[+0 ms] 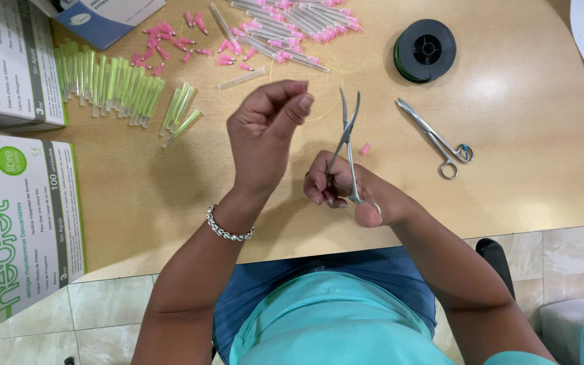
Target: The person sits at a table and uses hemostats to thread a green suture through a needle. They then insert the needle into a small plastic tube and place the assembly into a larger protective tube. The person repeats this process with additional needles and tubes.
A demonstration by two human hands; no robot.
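Observation:
My left hand (265,132) is raised over the wooden table (522,135), thumb and forefinger pinched on a very thin needle or wire whose tip shows near the fingertips. A silver bracelet (230,230) circles that wrist. My right hand (349,189) grips a pair of metal forceps (347,132), jaws slightly apart and pointing away from me, just right of the left fingertips. A small pink cap (364,148) lies on the table beside the forceps.
A second pair of metal forceps (437,138) lies to the right, a black wire spool (425,49) beyond it. Pink-hubbed needles (285,30) and green-capped needles (113,81) are heaped at the back. Green and white boxes (21,216) stand on the left.

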